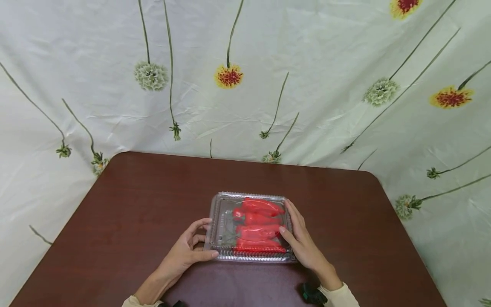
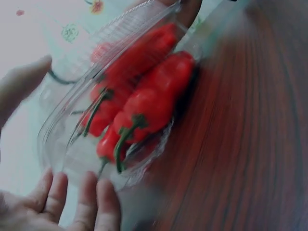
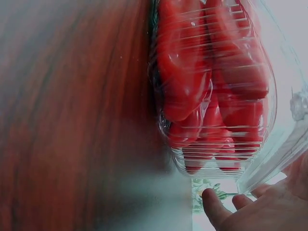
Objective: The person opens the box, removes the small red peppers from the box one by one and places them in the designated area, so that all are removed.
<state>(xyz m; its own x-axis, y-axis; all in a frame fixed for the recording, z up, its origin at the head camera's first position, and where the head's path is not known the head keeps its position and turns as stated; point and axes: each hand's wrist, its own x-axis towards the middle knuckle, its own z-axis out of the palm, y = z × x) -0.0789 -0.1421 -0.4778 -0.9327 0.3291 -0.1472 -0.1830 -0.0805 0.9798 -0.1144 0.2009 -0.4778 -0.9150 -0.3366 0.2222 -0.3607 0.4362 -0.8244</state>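
Note:
A clear plastic clamshell box (image 1: 226, 232) sits on the table with several red peppers (image 1: 261, 232) inside, grouped toward its right side. Green stems show on the peppers (image 2: 149, 108) in the left wrist view. My left hand (image 1: 188, 251) holds the box's left end, thumb at the front corner and fingers along the side. My right hand (image 1: 304, 247) grips the opposite end with its thumb over the lid and its fingers along the right edge. From the right wrist, the ribbed wall lies close to the peppers (image 3: 185, 57).
The dark reddish-brown table (image 1: 161, 192) has rounded far corners. Behind it and along its sides hangs a pale cloth (image 1: 199, 38) printed with flowers. A dark band (image 1: 312, 294) is around the right wrist by the cream sleeve (image 1: 339, 296).

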